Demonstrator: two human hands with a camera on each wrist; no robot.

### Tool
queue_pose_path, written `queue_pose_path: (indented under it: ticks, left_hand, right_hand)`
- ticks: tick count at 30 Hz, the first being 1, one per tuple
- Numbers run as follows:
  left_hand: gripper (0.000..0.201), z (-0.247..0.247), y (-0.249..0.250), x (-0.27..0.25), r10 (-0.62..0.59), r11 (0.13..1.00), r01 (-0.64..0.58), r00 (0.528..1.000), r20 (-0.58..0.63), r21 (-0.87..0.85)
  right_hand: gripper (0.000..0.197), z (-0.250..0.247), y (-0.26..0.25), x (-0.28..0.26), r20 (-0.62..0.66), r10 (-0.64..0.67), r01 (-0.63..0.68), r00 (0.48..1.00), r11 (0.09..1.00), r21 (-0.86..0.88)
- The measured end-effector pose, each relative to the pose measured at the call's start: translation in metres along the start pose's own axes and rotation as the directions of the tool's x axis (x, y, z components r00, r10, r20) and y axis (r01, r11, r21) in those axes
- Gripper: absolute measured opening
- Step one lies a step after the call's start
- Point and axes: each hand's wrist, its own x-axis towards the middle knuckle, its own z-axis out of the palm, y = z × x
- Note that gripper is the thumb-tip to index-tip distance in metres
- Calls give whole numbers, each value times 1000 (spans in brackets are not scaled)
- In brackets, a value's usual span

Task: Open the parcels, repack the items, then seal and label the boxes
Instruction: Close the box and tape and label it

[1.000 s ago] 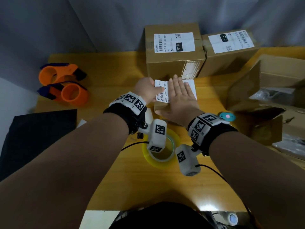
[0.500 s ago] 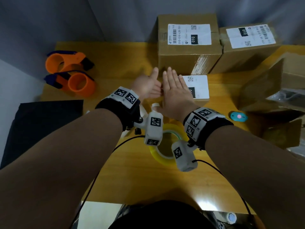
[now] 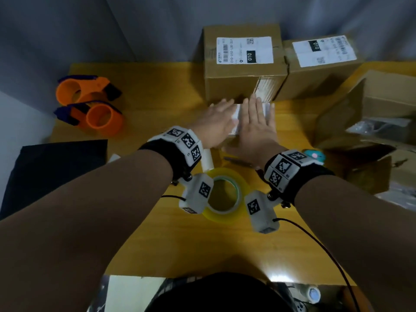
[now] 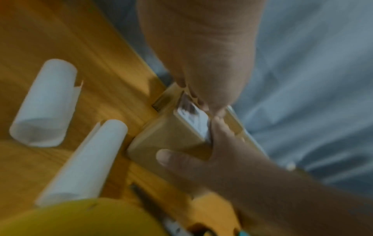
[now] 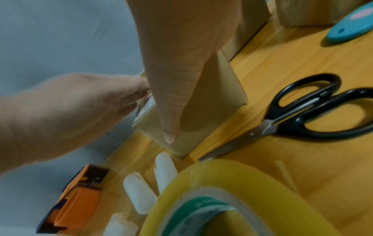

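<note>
Small box under my flat left hand and right hand, fingers straight on white label; tape roll, scissors near.

Your table is yellow wood. On it lie two orange tape dispensers at the far left, a yellow tape roll near you, two white paper rolls, black scissors, a teal cutter, a small box, two labelled boxes at the back, and opened cartons at the right.

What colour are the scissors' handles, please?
Black, seen best in the right wrist view: scissors.
</note>
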Motion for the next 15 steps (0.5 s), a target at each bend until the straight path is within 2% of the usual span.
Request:
queue_pose_path:
  ticks: [2, 5, 7, 10, 12, 15]
  left_hand:
    - [71, 9, 0, -3, 19, 979, -48, 989, 150, 198]
    - [88, 1, -10, -8, -8, 899, -93, 974, 227, 428]
    - [99, -4, -17, -15, -28, 844, -100, 973, 229, 526]
    - [110, -5, -17, -22, -77, 798, -72, 973, 220, 598]
    - [113, -2, -3, -19, -110, 777, -61, 967, 230, 626]
    - [113, 9, 16, -14, -107, 807, -46, 969, 223, 589]
  right_hand:
    - [106, 3, 10, 0, -15, -44, 44, 999, 999, 22]
    - [102, 2, 28, -7, -23, -48, 48, 999, 999, 1]
    - [100, 2, 41, -14, -24, -40, 39, 999, 998, -40]
    - [100, -1, 46, -21, -4, -31, 31, 1000, 995, -97]
    - [107, -1, 31, -22, 17, -64, 66, 998, 991, -117]
    - [113, 5, 6, -22, 18, -138, 138, 990, 989, -55]
